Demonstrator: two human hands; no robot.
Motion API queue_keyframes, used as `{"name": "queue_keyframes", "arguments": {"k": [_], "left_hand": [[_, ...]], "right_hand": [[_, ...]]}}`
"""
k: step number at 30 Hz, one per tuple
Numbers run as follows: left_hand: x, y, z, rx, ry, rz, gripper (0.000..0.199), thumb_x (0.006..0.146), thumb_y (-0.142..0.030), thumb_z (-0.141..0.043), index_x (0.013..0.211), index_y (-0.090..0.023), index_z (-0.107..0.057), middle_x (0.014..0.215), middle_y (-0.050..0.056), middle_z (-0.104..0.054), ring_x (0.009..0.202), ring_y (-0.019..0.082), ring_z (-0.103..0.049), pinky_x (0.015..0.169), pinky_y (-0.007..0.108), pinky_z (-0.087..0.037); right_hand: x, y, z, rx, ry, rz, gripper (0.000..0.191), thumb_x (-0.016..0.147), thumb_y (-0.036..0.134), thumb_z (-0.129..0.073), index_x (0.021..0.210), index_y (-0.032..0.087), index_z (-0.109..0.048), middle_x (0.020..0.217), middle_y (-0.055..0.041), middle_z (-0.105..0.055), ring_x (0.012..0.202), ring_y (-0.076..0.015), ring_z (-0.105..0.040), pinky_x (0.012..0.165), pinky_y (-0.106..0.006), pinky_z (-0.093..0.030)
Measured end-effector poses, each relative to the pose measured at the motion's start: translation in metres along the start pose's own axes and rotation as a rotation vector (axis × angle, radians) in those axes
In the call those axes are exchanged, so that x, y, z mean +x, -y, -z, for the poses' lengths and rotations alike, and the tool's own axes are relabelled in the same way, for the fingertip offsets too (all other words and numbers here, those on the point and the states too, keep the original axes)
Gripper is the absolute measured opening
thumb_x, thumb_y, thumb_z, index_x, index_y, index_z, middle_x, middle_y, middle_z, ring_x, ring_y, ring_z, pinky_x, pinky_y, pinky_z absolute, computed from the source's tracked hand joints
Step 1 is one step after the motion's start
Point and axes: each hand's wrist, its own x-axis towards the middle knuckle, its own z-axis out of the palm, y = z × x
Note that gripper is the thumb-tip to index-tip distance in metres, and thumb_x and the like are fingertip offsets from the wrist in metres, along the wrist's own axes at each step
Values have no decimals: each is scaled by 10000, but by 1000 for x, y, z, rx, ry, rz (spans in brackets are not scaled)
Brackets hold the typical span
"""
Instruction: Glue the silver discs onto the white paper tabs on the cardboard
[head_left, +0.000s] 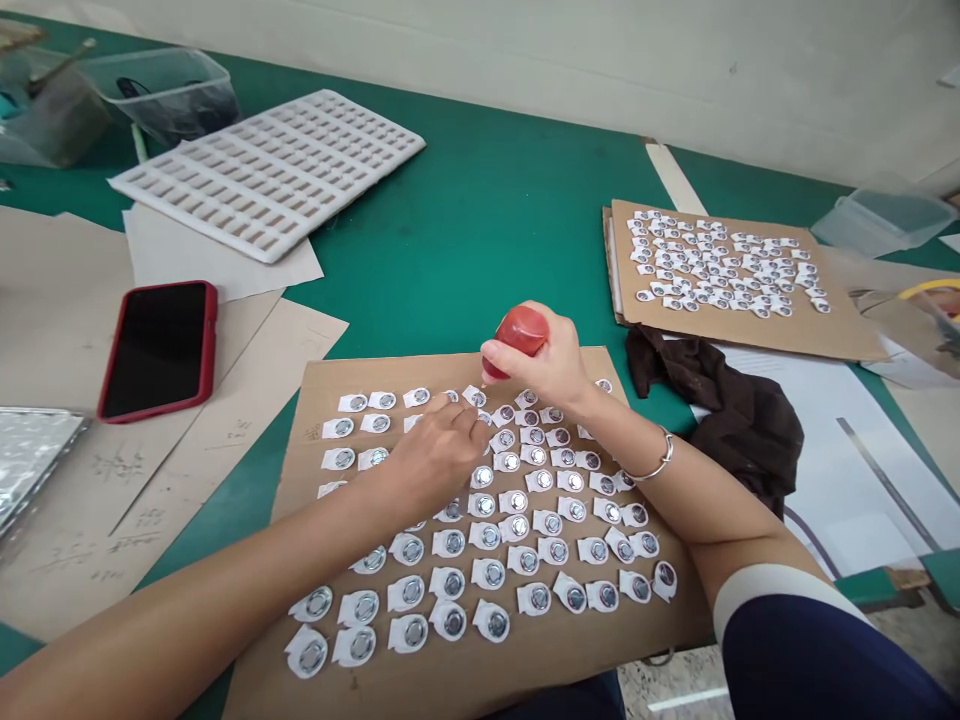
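Note:
A red, rounded squeeze bottle is gripped in my right hand, above the far part of a cardboard sheet. The bottle's lower end is hidden behind the fingers. My left hand is closed low over the sheet, its bent fingertips by a white-tabbed disc. The hand itself hides what the fingertips pinch. Rows of small round metallic discs on white tabs, such as this near one, cover the sheet.
A second cardboard sheet with many similar discs lies at the right, near a dark brown cloth. At the left are a red-cased phone, a white slotted tray and a clear plastic bin. A wall backs the green table.

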Motion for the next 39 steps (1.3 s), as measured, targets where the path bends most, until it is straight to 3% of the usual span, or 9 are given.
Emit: {"name": "queue_keyframes", "arguments": {"k": [6, 19, 39], "left_hand": [[-2, -2, -4, 31, -29, -4, 195, 719, 12, -415, 713, -98, -575, 712, 126, -625, 673, 233, -563, 658, 376, -449], [-4, -5, -9, 178, -45, -46, 252, 745, 51, -379, 697, -99, -576, 693, 136, -622, 712, 234, -581, 652, 374, -477], [-3, -7, -10, 147, -91, -46, 268, 739, 70, -351, 674, -91, -556, 669, 135, -612, 672, 228, -565, 637, 372, -467]], "right_hand": [[-1, -7, -8, -159, -46, 98, 288, 649, 440, -681, 650, 224, -491, 628, 13, -581, 579, -139, -513, 588, -318, -430], [-3, -12, -12, -141, 30, 89, 273, 678, 448, -656, 698, 214, -519, 676, 7, -580, 616, -132, -507, 595, -292, -420], [-3, -14, -14, -178, -12, 156, 275, 702, 438, -648, 680, 190, -530, 658, 21, -552, 580, -96, -473, 580, -253, -396]]}}
